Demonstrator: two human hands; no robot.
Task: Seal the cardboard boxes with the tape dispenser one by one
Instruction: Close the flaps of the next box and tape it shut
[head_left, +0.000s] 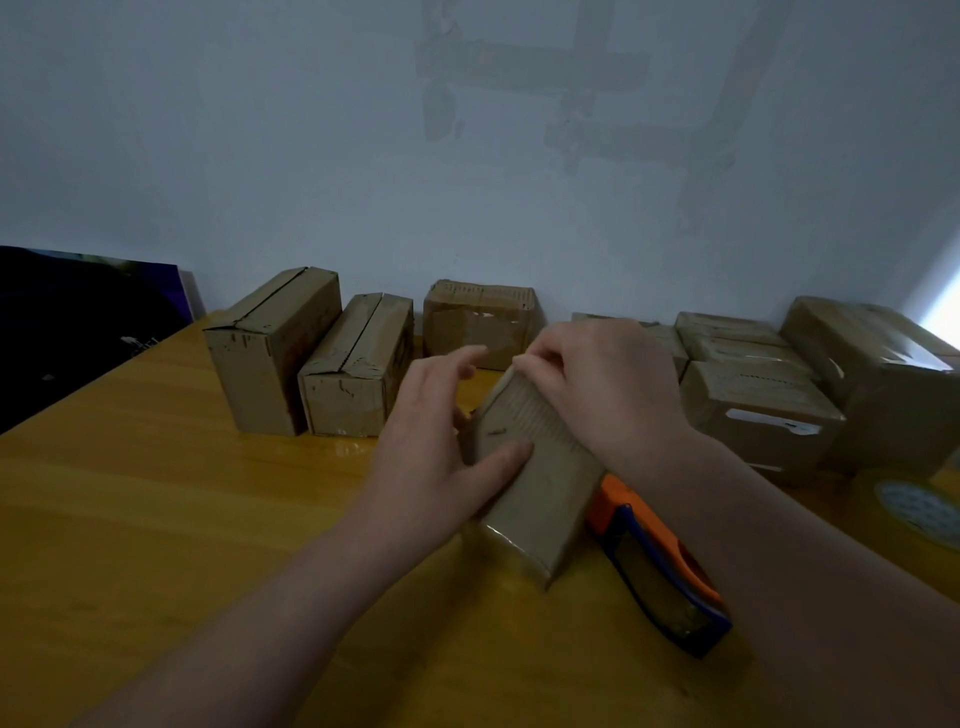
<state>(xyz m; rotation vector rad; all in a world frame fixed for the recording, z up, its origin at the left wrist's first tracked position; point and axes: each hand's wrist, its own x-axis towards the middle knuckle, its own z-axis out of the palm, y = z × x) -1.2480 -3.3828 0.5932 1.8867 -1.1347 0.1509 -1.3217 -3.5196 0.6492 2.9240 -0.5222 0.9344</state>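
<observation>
A small cardboard box (530, 467) lies in front of me on the yellow wooden table (156, 519), with clear tape along its top. My left hand (436, 452) holds its left side, thumb lying on the top face and fingers spread toward the far end. My right hand (597, 384) rests over the far end, fingers curled down onto the edge there. An orange and blue tape dispenser (660, 566) lies on the table just right of the box, under my right forearm.
Two untaped boxes (265, 364) (358, 374) stand at the back left, one box (478, 317) against the wall, and several taped boxes (763, 410) are stacked at the right. A dark board (78, 322) leans far left. A tape roll (914, 509) lies at the right edge.
</observation>
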